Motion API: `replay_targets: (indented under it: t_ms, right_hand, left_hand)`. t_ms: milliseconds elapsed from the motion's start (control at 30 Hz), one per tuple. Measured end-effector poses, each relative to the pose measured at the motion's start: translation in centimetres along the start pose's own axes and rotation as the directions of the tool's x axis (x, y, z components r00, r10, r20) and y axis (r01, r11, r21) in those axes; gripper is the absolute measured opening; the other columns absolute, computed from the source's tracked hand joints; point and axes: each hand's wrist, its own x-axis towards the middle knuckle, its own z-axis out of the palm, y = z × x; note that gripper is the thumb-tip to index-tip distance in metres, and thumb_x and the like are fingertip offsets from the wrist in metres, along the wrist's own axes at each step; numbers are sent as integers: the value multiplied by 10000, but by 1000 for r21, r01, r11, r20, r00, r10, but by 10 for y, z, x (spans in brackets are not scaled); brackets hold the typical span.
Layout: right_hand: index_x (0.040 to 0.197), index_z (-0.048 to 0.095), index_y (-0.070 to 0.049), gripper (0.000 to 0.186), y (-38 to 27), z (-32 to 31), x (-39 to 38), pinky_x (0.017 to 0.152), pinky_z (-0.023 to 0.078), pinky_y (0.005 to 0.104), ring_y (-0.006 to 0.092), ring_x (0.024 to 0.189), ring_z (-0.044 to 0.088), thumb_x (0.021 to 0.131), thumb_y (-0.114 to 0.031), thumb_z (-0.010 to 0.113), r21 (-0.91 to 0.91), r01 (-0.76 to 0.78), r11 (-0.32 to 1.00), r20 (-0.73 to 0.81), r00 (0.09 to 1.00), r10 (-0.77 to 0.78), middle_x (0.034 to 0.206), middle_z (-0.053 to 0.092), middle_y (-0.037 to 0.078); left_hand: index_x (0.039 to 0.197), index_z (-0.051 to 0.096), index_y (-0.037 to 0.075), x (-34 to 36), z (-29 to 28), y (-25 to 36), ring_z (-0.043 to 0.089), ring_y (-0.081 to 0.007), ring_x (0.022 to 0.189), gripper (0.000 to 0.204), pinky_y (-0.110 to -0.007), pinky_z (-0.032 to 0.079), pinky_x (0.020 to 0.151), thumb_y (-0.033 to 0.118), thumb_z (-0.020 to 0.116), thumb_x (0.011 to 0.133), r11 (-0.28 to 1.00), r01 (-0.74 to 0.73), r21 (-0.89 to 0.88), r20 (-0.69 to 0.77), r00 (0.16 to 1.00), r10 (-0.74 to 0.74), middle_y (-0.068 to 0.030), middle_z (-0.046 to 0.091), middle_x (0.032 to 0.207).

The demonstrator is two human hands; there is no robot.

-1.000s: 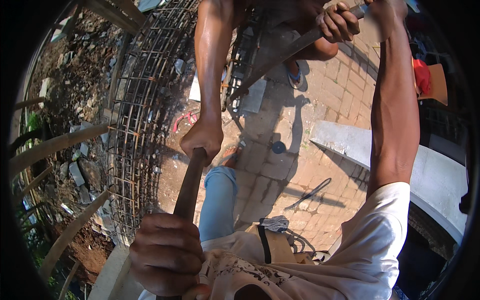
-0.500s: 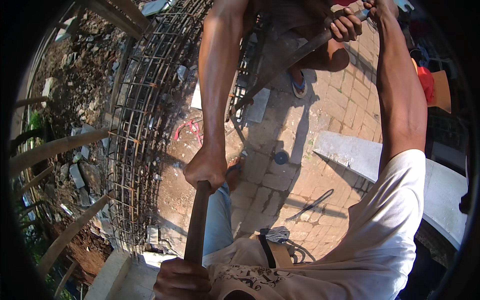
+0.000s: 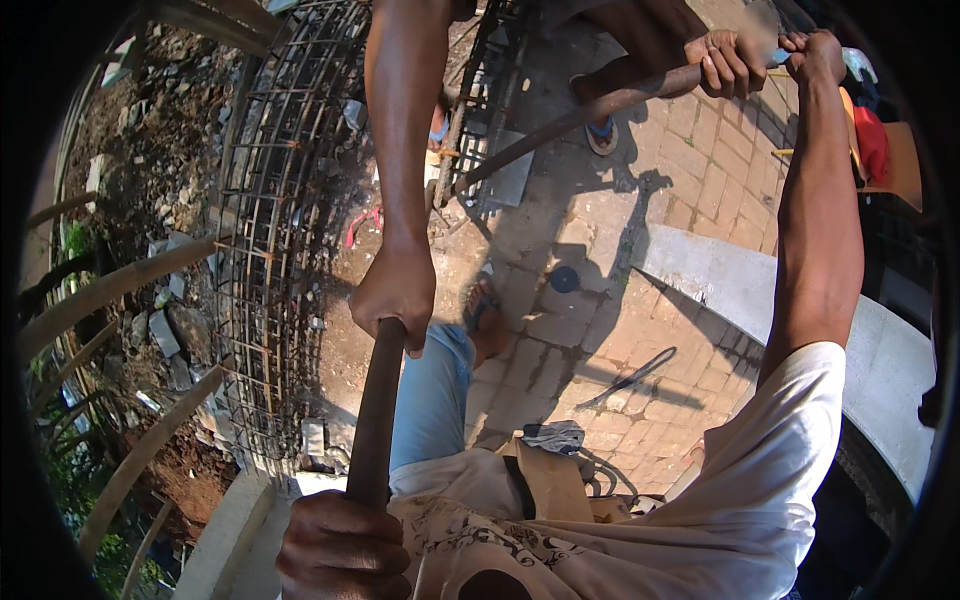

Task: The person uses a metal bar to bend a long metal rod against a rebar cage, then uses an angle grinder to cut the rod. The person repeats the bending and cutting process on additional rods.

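My left hand [image 3: 342,545], low at left, grips a dark pole [image 3: 375,420]; a co-worker's hand [image 3: 395,285] holds it higher up. My right arm stretches to the upper right, where my right hand [image 3: 812,55] is closed on the end of a dark bar [image 3: 590,115], near a pale blue piece [image 3: 858,65] that I cannot make out clearly. The co-worker's other hand [image 3: 730,65] grips that bar beside mine. It slants down-left to a rebar cage [image 3: 450,160].
A long rebar cage [image 3: 265,250] borders rubble [image 3: 160,340] and bamboo poles [image 3: 120,290] on the left. Paving [image 3: 700,170], a concrete slab [image 3: 870,370], a black disc [image 3: 564,279], a red-orange object [image 3: 870,145] and the co-worker's sandalled foot [image 3: 600,130] are also around.
The bar's upper end, with my right hand and the co-worker's hand, has moved right and downward. The lower pole dipped, then came partly back up.
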Motion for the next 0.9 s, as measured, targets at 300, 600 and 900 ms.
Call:
replay_targets:
  t_ms: [300, 600, 900]
  right_hand:
    - [677, 269, -103, 238, 1, 17, 33, 416, 261, 320, 153, 421, 244, 901, -73, 343, -88, -53, 995, 117, 991, 63, 571, 223, 41]
    - [495, 278, -162, 391, -58, 3, -143, 487, 310, 326, 151, 394, 294, 840, -173, 461, 148, -248, 957, 237, 949, 210, 447, 265, 5]
    - [582, 381, -122, 363, -187, -20, -439, 406, 297, 295, 112, 373, 342, 918, -256, 421, 303, 116, 946, 679, 670, -300, 486, 387, 13]
  left_hand:
    - [667, 491, 101, -22, -11, 7, 488, -144, 483, 212, -304, 454, 484, 118, 663, 790, 998, 21, -50, 11, 1000, -21, 7, 482, 557]
    - [597, 478, 83, -8, -1, 15, 484, -143, 415, 259, -287, 450, 451, 135, 621, 807, 995, 68, 70, -215, 975, -52, 0, 482, 500]
    - [603, 383, 77, 18, -12, 16, 443, -148, 500, 376, -321, 443, 564, 239, 588, 872, 945, 328, 20, -531, 804, -268, -33, 449, 540]
